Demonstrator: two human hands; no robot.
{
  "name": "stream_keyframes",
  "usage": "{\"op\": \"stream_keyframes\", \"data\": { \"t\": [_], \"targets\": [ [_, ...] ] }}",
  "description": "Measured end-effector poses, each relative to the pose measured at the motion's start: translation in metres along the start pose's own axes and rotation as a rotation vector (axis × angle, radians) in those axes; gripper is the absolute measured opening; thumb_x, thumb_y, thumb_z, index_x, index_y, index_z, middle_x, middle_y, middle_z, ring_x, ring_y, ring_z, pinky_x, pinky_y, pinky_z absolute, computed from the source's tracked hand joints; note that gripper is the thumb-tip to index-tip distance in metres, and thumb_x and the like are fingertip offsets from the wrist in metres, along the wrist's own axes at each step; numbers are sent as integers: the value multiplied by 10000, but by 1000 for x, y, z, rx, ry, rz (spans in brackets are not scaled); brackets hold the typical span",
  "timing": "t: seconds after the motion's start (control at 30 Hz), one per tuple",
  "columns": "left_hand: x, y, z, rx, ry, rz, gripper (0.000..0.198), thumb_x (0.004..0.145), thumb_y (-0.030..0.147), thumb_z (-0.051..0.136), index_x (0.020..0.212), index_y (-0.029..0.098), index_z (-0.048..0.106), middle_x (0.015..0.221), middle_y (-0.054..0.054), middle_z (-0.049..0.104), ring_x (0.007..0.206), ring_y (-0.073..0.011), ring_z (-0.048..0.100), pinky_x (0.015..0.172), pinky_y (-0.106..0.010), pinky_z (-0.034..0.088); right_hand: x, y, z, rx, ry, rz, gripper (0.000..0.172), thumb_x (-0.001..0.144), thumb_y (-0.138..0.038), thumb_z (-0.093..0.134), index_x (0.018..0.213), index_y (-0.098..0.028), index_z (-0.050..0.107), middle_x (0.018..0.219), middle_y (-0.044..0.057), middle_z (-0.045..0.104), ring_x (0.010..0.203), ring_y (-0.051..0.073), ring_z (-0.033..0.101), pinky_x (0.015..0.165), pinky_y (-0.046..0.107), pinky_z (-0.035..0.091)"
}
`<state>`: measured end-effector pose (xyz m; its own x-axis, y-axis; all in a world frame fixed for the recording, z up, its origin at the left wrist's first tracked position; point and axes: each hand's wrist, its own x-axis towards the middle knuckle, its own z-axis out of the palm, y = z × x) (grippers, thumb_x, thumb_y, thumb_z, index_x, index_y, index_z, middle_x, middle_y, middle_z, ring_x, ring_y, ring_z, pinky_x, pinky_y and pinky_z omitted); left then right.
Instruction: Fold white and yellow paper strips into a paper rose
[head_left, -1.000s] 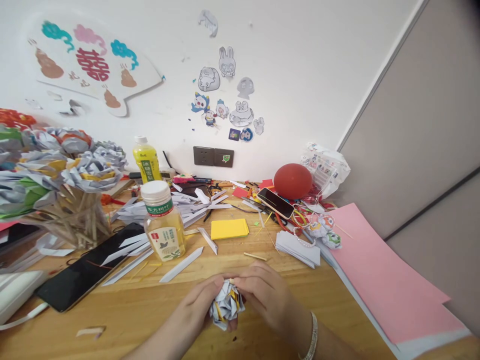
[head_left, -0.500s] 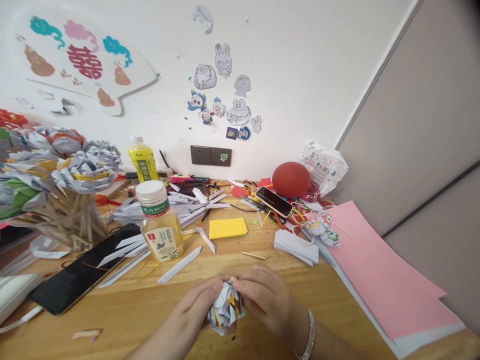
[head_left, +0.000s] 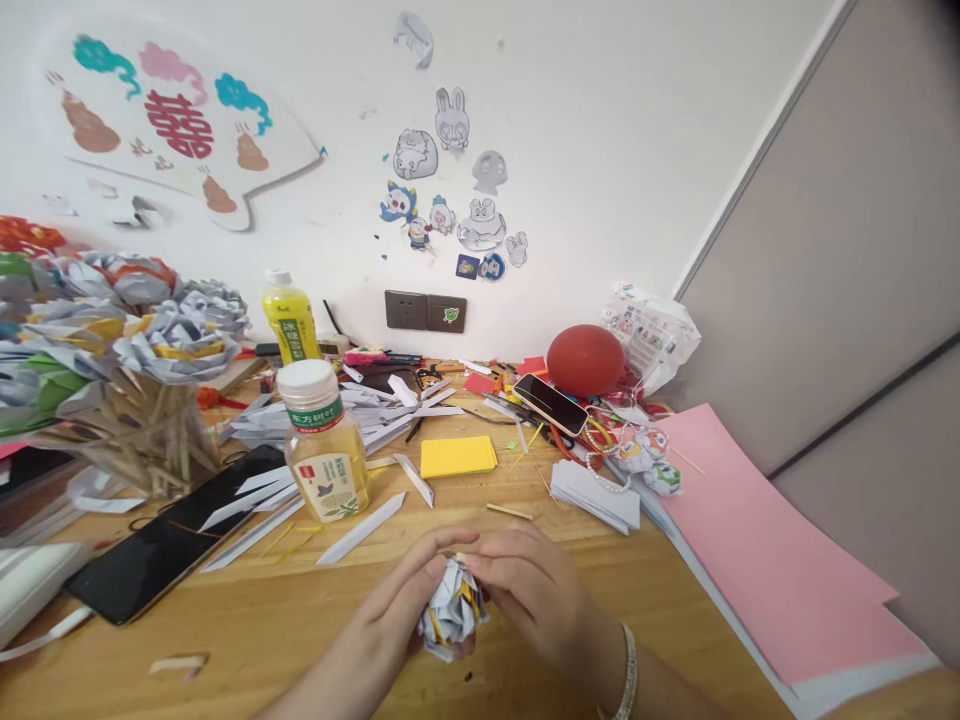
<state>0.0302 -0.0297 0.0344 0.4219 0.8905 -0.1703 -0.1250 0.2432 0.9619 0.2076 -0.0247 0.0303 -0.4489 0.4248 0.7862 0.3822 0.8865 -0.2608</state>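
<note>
A paper flower (head_left: 453,612), folded from white and yellow paper, is held between my two hands just above the wooden table (head_left: 255,650). My left hand (head_left: 409,590) is closed around its left side, fingers curved over the top. My right hand (head_left: 529,585) wears a sparkling bracelet (head_left: 628,670) at the wrist and grips the flower's upper right side. A small pale wooden tip shows between the fingers at the top. The flower's underside is hidden by my fingers.
Beyond my hands lie yellow paper sheets (head_left: 457,456), a white paper stack (head_left: 595,495) and a wooden stick (head_left: 510,511). A drink bottle (head_left: 325,450), a black tablet-like device (head_left: 176,535) and paper flowers (head_left: 176,345) stand left. A phone (head_left: 551,403), red balloon (head_left: 585,360) and pink paper (head_left: 772,540) lie right.
The fingers of my left hand have lifted and straightened slightly over the flower's top. The flower stays between both hands, and the whole view has shifted a little.
</note>
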Motion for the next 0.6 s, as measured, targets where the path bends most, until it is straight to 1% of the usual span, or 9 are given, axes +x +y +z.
{"op": "stream_keyframes", "data": {
  "t": [0.07,0.1,0.2,0.37,0.5,0.6],
  "targets": [
    [0,-3,2,-112,-73,-16,334,791,533,498,956,246,540,705,10,625,641,-172,573,627,-275,471,0,0,1,-55,7,-39,214,917,-97,393,1077,-124,533,839,86,644,773,162,580,692,290,500],
    [0,-5,3,-138,-93,-16,327,795,542,493,923,243,523,675,20,599,614,-158,552,612,-263,456,-1,0,2,-76,0,-44,211,914,-90,394,1073,-117,532,831,86,644,741,161,569,670,290,497],
    [-1,-6,4,-139,-97,-7,334,783,559,507,868,236,497,681,28,563,623,-143,520,604,-243,425,-4,-1,4,-120,-23,-49,221,913,-78,382,1085,-102,518,837,94,644,726,167,546,655,298,492],
    [-1,-4,5,-131,-106,-16,339,786,563,495,869,235,473,659,31,540,608,-143,505,586,-238,402,-6,-3,5,-125,-26,-40,244,929,-86,324,1105,-95,493,852,100,648,739,169,549,683,309,483],
    [0,-7,6,-182,-100,-9,301,801,526,493,849,230,475,667,33,522,602,-134,485,581,-236,397,-8,-4,8,-91,-35,30,231,928,-93,328,1077,-119,503,860,82,650,742,160,559,717,311,470],
    [1,-10,6,-201,-111,3,277,825,503,469,856,228,483,677,27,526,606,-133,479,590,-240,395,-7,-5,9,-52,-39,86,236,939,-128,310,1057,-145,513,821,57,648,715,151,567,721,306,466]
  ]
}}
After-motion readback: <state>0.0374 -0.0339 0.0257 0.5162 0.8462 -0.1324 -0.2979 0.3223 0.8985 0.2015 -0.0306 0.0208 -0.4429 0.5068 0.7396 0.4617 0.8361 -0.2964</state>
